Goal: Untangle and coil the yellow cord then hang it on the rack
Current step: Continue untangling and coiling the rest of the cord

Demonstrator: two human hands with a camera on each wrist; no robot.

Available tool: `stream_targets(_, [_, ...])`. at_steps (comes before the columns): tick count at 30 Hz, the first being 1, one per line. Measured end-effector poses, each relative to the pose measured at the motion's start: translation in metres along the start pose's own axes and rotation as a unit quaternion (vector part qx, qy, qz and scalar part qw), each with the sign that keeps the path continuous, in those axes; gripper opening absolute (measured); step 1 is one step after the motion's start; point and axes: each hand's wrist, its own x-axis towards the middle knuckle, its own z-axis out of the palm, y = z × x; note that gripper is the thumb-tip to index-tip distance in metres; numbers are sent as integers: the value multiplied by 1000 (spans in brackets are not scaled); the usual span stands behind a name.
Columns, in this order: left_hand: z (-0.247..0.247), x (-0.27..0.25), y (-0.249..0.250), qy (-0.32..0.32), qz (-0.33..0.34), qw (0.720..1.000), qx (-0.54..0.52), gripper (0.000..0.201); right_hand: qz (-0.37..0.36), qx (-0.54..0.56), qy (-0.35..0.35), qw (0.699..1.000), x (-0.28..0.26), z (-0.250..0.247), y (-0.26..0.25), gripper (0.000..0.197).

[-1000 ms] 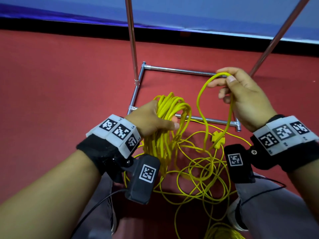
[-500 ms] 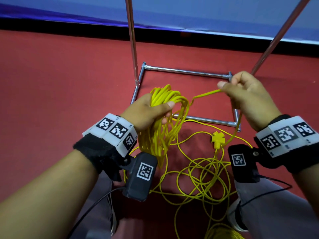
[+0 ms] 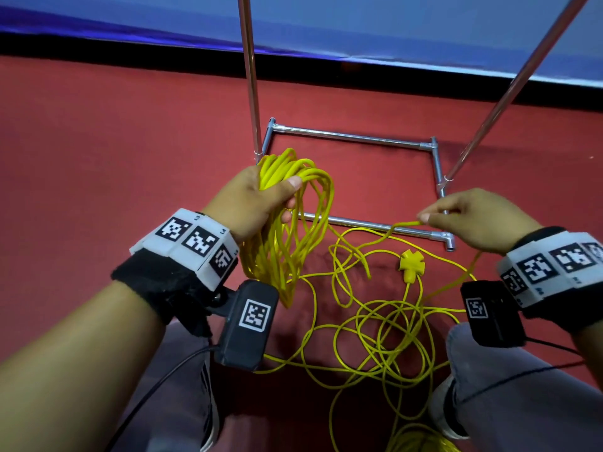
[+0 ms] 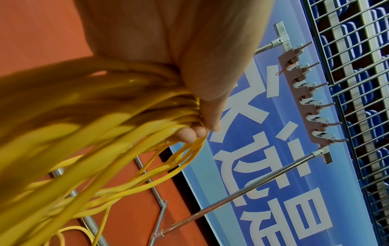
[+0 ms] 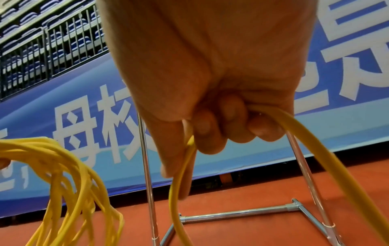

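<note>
The left hand [image 3: 257, 203] clenches the gathered loops of the yellow cord [image 3: 287, 223] so they hang below its grip, while the right hand [image 3: 473, 220] pinches a loose strand, apparently feeding slack from the floor tangle beneath toward the coil.

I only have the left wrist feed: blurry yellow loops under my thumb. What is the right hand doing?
Observer: The right hand pinches a single strand of the yellow cord.
Operator: How much is still uncoiled?
Observer: A loose tangle lies on the red floor between the knees, with a yellow plug in it.
Operator: Is my bundle clear of the rack?
Observer: The left hand holds the coil above the rack base's near bar.
</note>
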Motion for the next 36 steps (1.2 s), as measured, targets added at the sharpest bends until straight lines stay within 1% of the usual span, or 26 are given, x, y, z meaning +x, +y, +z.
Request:
stream_targets(2, [-1,-1,0,1,0,1000,1,36,4,-38,-40,998,0,3,1,12])
stream_targets(4, [-1,-1,0,5,0,1000,-4,35,13,-66,-58,996,2,7,4,15])
stream_targets(6, [-1,-1,2,5,3,1000,-11,35,26,-70,-53,996,5,9,7,20])
stream_targets(11, [-2,-4,16,-18,34,999,-29,30,53,-117,-34,991,12,22,10,11])
stream_targets(12, [-2,-4,19,-26,40,998,-31,30,45,-115,-25,992,16,28,10,16])
stream_targets(13, [-2,-5,21,-37,46,998,-30,30,25,-88,-14,996,20,34,7,28])
stream_targets(15, [-2,-8,26,-60,62,996,-28,27,-35,52,0,998,27,44,-6,50])
stream_targets(16, [-2,-10,28,-70,69,995,-29,27,-62,132,-1,989,30,50,-14,58])
stream_targets(17, [-1,-12,31,-81,75,993,-30,26,-79,188,-12,979,33,53,-21,65])
stream_targets(18, [-1,-14,34,-92,80,992,-30,25,-94,219,-24,971,38,60,-25,72])
stream_targets(20, [-1,-18,38,-115,87,989,-33,22,-101,209,-48,971,46,73,-27,80])
stream_targets(21, [-2,-19,39,-125,89,987,-37,22,-96,176,-58,978,47,78,-28,80])
stream_targets(22, [-4,-21,40,-133,90,986,-42,21,-95,145,-60,983,51,86,-27,74])
stream_targets(23, [-5,-22,41,-139,90,985,-46,21,-88,126,-57,986,51,89,-30,61])
stream_targets(24, [-7,-23,41,-145,91,984,-45,22,-91,142,-50,984,53,94,-31,44])
stream_targets(25, [-9,-23,41,-152,93,983,-41,22,-96,171,-44,980,52,95,-34,31])
stream_targets(26, [-11,-24,40,-158,95,982,-39,21,-112,206,-36,971,52,98,-37,26])
stream_targets(27, [-13,-24,40,-158,95,982,-42,19,-116,236,-33,964,49,96,-42,25])
stream_targets(28, [-14,-24,40,-152,93,983,-49,17,-127,282,-36,950,49,98,-42,25])
stream_targets(30, [-18,-24,38,-139,89,984,-64,16,-140,338,-63,929,45,97,-43,29])
stream_targets(31, [-20,-24,38,-132,87,985,-68,17,-138,330,-75,931,44,96,-41,31])
stream_targets(32, [-21,-24,37,-124,85,986,-66,20,-140,323,-82,933,45,98,-37,27])
stream_targets(34, [-22,-23,35,-104,83,989,-60,23,-132,302,-78,941,44,97,-31,6])
stream_targets(35, [-22,-22,35,-91,82,991,-60,23,-124,287,-67,948,41,93,-30,7])
stream_targets(36, [-23,-20,33,-76,81,992,-65,23,-121,276,-59,952,42,93,-25,11])
